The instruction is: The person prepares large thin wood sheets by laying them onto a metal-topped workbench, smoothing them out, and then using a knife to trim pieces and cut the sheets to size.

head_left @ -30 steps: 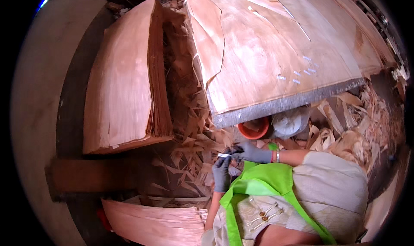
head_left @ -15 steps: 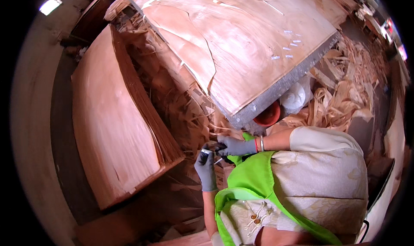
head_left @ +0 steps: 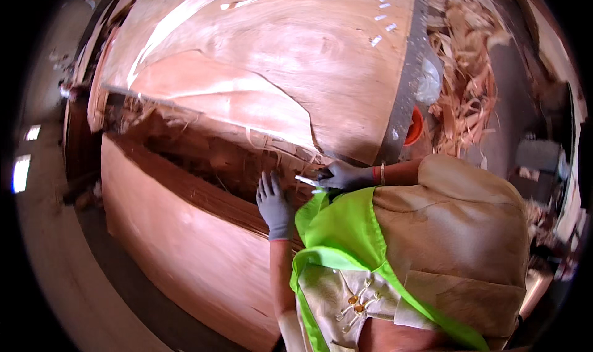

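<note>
1. Landmark: the large veneer sheet (head_left: 272,74) lying on a work table, its grey metal edge (head_left: 404,86) running down the right side.
2. Left hand (head_left: 275,207), in a grey glove, sits just below the sheet's torn near edge. Fingers are spread flat and point up toward the sheet; it clasps nothing, with the palm resting on or just over the scraps there.
3. Right hand (head_left: 343,176), also grey-gloved, is at the sheet's lower right corner, close to the foot of the metal edge. Its fingers are curled tight around a small pale blade-like tool (head_left: 307,181), whose tip points left toward the left hand.
4. The tool lies just below the sheet's near edge, between the two hands. Whether it touches the wood cannot be told.
5. Thin bangles (head_left: 378,173) show on the right wrist.
6. Lower left of the sheet: a thick stack of veneer (head_left: 185,253), its top face smooth and reddish.
7. Between the sheet and the stack: a dark gap filled with splintered veneer scraps (head_left: 210,154).
8. Right of the metal edge: an orange bowl (head_left: 415,126), partly hidden, and beyond it a pile of curled shavings (head_left: 463,86).
9. Small white tape pieces (head_left: 380,15) dot the sheet's far right corner.
10. The person wears a bright green scarf (head_left: 346,241) over pale clothing.
</note>
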`<state>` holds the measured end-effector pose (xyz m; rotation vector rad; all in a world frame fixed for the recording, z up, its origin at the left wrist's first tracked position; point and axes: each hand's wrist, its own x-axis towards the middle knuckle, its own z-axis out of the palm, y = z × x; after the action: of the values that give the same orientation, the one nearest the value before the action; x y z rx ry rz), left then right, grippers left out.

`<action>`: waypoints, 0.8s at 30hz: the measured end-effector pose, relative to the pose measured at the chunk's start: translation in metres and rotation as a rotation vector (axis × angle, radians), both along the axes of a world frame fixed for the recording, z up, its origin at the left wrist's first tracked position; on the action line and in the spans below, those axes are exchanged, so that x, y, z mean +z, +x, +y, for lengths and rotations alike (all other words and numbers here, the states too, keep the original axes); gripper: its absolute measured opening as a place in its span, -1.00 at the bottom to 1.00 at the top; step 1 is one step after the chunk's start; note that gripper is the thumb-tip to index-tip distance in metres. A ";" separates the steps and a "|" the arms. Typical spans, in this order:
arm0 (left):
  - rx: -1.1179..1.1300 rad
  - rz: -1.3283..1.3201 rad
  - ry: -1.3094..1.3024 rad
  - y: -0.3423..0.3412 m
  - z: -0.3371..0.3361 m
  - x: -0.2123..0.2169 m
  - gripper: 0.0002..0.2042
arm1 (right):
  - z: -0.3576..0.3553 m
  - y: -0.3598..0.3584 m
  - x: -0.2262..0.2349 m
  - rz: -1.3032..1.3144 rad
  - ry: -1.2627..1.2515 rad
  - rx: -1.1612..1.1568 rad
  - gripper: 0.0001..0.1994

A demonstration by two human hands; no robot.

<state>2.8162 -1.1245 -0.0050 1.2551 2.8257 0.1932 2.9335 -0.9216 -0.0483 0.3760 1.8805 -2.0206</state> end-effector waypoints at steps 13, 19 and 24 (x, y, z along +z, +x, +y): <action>-1.129 -0.107 -0.071 -0.174 0.104 -0.066 -0.24 | -0.044 -0.015 -0.011 -0.136 0.170 -0.994 -0.85; -1.332 -0.096 0.049 -0.198 0.119 -0.097 -0.25 | -0.122 -0.041 -0.003 -0.125 0.178 -1.423 -0.86; -1.430 -0.097 0.077 -0.203 0.124 -0.088 -0.34 | -0.153 -0.095 -0.017 -0.121 0.083 -1.593 -0.86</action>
<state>2.6135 -1.0008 -0.0932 2.6877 1.2492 0.2474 2.8386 -1.0751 -0.0654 2.5338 1.5935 -2.4505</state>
